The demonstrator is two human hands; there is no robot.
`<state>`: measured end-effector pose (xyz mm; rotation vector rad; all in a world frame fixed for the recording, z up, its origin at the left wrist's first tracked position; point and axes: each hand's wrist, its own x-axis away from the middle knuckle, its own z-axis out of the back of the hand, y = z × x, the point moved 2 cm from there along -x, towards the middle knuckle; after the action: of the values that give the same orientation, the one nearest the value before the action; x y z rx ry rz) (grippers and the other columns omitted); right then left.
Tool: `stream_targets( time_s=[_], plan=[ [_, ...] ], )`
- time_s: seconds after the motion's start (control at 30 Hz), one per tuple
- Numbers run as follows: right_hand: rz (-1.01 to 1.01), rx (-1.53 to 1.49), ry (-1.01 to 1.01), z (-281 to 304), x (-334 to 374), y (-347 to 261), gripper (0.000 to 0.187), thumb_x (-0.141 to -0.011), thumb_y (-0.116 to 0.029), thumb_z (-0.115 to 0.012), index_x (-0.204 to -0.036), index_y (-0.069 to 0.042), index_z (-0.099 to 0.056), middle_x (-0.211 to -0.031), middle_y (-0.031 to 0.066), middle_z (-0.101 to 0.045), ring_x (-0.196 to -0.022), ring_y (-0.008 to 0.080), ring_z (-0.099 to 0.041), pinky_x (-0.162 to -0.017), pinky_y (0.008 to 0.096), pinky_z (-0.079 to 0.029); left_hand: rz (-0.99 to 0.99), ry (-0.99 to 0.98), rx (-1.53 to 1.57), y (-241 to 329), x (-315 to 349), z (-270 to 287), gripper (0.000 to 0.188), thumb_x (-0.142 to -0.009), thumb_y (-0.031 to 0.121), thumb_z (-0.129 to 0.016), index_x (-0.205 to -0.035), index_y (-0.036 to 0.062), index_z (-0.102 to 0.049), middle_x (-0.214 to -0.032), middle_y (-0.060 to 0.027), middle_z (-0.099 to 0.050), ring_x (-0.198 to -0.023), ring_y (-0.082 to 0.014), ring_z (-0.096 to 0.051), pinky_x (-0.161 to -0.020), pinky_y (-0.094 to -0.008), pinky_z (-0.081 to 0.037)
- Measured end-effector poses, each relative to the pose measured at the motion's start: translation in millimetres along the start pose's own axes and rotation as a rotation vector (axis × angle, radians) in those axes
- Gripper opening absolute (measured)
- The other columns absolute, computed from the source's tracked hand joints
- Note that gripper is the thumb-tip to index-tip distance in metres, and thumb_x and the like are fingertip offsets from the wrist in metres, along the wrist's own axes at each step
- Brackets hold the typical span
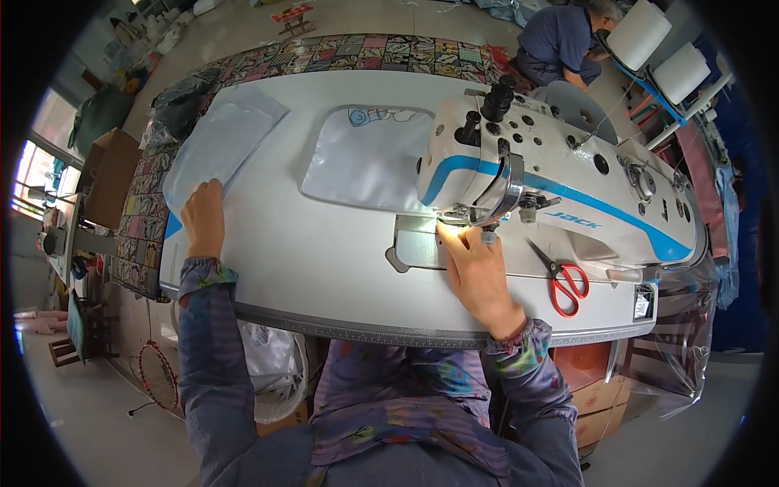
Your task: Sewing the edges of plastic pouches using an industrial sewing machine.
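My left hand (203, 219) has its fingers curled closed at the near edge of a stack of pale bluish sheets (223, 134) on the left of the sewing table. My right hand (477, 276) is at the needle area of a white and blue sewing machine (568, 174), its fingers bunched under the lit presser foot. The machine head hides the fingertips and whatever they pinch. Left of the machine head, a pale piece with rounded corners and a small printed drawing (365, 158) lies flat. Red-handled scissors (568, 288) lie right of my right hand.
The table's front edge carries a dark ruler strip (365, 331). White thread cones (639, 34) stand at the upper right. Beyond the table are a patterned patchwork cover (389, 53) and a crouching person (560, 45). Below hangs a clear plastic bag (276, 365).
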<state>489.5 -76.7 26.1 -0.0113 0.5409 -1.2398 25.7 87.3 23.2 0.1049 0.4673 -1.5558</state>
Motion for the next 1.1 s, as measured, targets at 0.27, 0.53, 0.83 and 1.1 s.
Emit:
stream_targets(
  time_s=[0.27, 0.53, 0.83, 1.1],
  plan=[
    [-0.11, -0.605, -0.082, 15.7, 12.9, -35.5, 0.042, -0.1, -0.007, -0.068, -0.142, -0.001, -0.065, -0.101, 0.0164, -0.064, -0.079, 0.0295, -0.067, -0.071, 0.0364, -0.054, -0.149, -0.224, 0.908, 93.3, 56.2, 82.0, 0.044, -0.096, 0.018, -0.074, -0.139, 0.0091, -0.067, -0.104, -0.0205, -0.074, -0.082, -0.0358, -0.071, -0.076, -0.0459, -0.056],
    [-0.323, -0.53, -0.014, -12.4, 12.2, -43.8, 0.037, -0.1, -0.003, -0.063, -0.136, 0.003, -0.064, -0.084, 0.0229, -0.07, -0.069, 0.0335, -0.071, -0.067, 0.0397, -0.055, -0.554, -0.686, 1.303, 218.9, 150.7, 136.3, 0.041, -0.104, 0.021, -0.064, -0.142, 0.0072, -0.061, -0.111, -0.0233, -0.07, -0.096, -0.0454, -0.068, -0.083, -0.0484, -0.055],
    [-0.312, -0.521, 0.043, -13.4, 19.2, -40.7, 0.039, -0.098, -0.001, -0.066, -0.137, -0.001, -0.066, -0.083, 0.0223, -0.069, -0.064, 0.0325, -0.066, -0.064, 0.0375, -0.052, -0.213, 0.002, 0.793, 164.5, 128.0, 114.8, 0.026, -0.097, 0.02, -0.071, -0.12, 0.0072, -0.071, -0.112, -0.0172, -0.066, -0.106, -0.0408, -0.061, -0.092, -0.0488, -0.051],
    [-0.238, -0.55, 0.042, -10.0, 10.8, -56.7, 0.035, -0.1, 0.001, -0.064, -0.135, -0.003, -0.066, -0.074, 0.0172, -0.062, -0.062, 0.0296, -0.06, -0.063, 0.0354, -0.05, -0.077, 0.08, 0.752, 103.8, 119.6, 66.3, 0.021, -0.096, 0.017, -0.07, -0.112, 0.0032, -0.064, -0.127, -0.0186, -0.064, -0.119, -0.0412, -0.058, -0.101, -0.0504, -0.047]
  ],
)
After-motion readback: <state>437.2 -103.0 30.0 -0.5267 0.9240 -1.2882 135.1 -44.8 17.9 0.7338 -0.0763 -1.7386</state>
